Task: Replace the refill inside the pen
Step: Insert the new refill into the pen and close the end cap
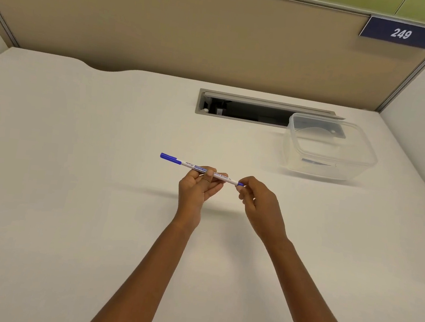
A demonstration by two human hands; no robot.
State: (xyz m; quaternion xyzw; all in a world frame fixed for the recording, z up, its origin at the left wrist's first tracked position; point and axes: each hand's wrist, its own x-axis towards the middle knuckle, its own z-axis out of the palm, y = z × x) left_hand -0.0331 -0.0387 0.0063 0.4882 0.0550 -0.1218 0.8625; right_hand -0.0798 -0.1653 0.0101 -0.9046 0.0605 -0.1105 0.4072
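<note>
Your bare forearms are reaching out from the bottom of the view, and both hands are meeting over the pale cream desk (67, 196). Your left hand (197, 185) is gripping the slim white whiteboard pen (192, 165) around the middle of its barrel, thumb on top and fingers curled beneath. Your right hand (260, 201) is pinching the small blue end plug (240, 184) with its fingertips. The pen is hanging roughly level above the desk, its blue cap (170, 157) pointing left and away from you.

You are probably starting to free the plug to reach the refill. That plug is giving you very little to hold, so your fingertips are risking a slip. If your left grip is loose, the whole barrel may turn instead. A sudden release could send the plug or refill dropping and rolling across the desk. The clear plastic tub (330, 148) is sitting well apart to the right; something dark is lying inside, but it is too small to identify.
</note>
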